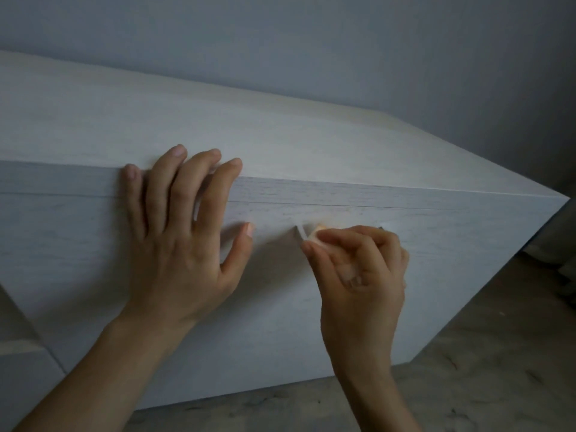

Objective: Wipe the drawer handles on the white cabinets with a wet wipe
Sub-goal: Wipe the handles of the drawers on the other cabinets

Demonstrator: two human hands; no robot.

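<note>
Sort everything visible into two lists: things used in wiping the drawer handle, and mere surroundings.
In use: wet wipe, drawer handle, right hand pinching the wipe, left hand flat on the white cabinet.
Surroundings: grey wall, floor.

wet wipe (317,236): white, bunched, against drawer handle (300,233) | cabinet (311,151): white, wood-grain

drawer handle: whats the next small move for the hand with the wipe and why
Probably slide the right hand rightward along the drawer handle: the wet wipe it pinches sits at the handle's left end, and the handle runs on to the right behind the fingers. The left hand lies flat on the white cabinet.
</note>
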